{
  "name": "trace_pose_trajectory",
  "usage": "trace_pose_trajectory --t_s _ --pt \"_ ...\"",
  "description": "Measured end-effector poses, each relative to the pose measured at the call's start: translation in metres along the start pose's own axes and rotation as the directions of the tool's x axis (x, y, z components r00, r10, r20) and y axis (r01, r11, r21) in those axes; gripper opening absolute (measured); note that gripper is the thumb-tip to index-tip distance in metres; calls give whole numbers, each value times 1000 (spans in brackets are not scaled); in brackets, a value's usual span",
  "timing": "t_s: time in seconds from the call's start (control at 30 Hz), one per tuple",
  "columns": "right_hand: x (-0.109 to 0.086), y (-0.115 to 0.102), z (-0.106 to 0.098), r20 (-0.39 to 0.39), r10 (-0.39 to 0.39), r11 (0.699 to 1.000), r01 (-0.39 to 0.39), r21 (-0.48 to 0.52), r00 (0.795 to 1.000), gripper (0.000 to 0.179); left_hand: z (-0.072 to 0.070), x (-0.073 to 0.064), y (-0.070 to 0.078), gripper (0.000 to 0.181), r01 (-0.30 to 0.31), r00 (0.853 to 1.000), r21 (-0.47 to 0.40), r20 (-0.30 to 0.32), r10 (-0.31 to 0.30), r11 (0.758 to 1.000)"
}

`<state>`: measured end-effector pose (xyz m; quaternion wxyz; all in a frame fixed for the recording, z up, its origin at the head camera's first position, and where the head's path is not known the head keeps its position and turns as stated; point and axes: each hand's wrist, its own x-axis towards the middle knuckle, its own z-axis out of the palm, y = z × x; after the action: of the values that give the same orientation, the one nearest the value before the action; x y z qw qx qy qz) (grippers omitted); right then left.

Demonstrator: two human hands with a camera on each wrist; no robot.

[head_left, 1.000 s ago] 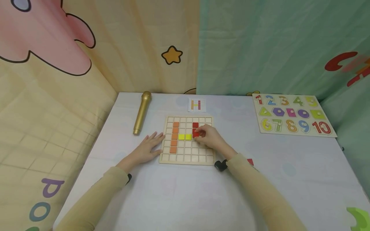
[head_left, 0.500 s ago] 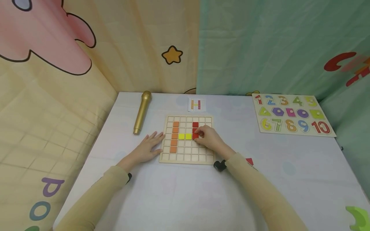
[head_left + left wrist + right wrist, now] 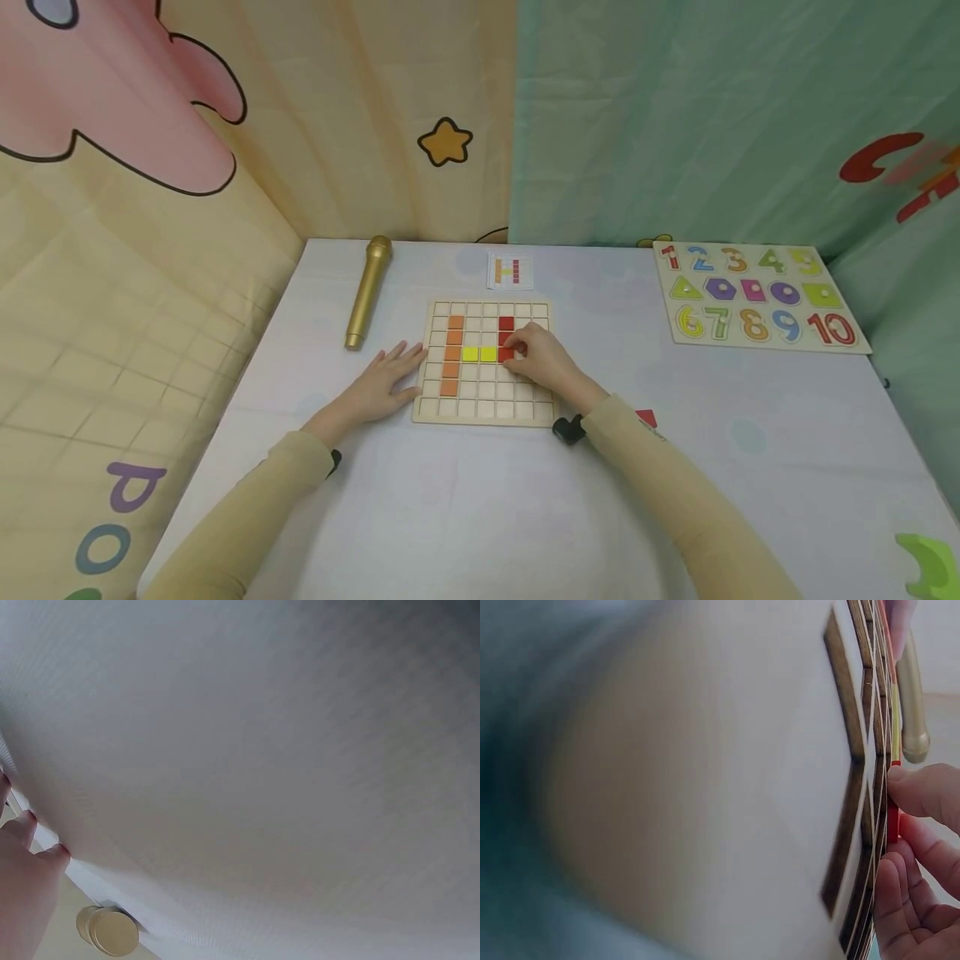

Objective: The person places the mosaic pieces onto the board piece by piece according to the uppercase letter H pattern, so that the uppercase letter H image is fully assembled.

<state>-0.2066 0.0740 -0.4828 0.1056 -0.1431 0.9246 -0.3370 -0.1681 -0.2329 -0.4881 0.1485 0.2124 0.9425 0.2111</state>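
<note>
A wooden grid board (image 3: 487,417) lies on the table before me. An orange column (image 3: 453,354) of tiles runs down its left part, joined by two yellow tiles (image 3: 479,355). Farther right, red tiles (image 3: 507,323) form a short column. My right hand (image 3: 549,358) pinches the lowest red tile (image 3: 893,817) at its edges, level with the yellow tiles. Fingers partly cover this tile in the head view. With fingers spread, my left hand (image 3: 378,390) touches the board's left edge. The left wrist view shows mostly white tablecloth (image 3: 247,765) and some fingertips (image 3: 56,853).
A small pattern card (image 3: 511,272) lies behind the board. To the left is a gold microphone (image 3: 367,296); at back right lies a number-and-shape puzzle (image 3: 765,300). Another red piece (image 3: 647,418) shows beside the right sleeve. A green crescent piece (image 3: 928,562) lies at front right.
The red tile between my right fingers has settled slightly, lining up with the yellow tiles. My left hand has stayed in place.
</note>
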Motion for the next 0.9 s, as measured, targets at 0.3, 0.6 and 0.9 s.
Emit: trace_pose_trajectory --t_s 0.3,0.6,0.9 --pt "-2 -1 0 -2 39 998 -39 43 999 26 2 -1 -1 71 -1 1000 -11 7 2 1000" --pt "-15 1 -14 32 51 977 -57 206 998 29 2 -2 1 71 18 1000 -16 8 -18 1000" --pt "-60 22 -51 -22 50 948 -40 316 999 33 -1 1 -2 71 3 1000 -9 9 -3 1000"
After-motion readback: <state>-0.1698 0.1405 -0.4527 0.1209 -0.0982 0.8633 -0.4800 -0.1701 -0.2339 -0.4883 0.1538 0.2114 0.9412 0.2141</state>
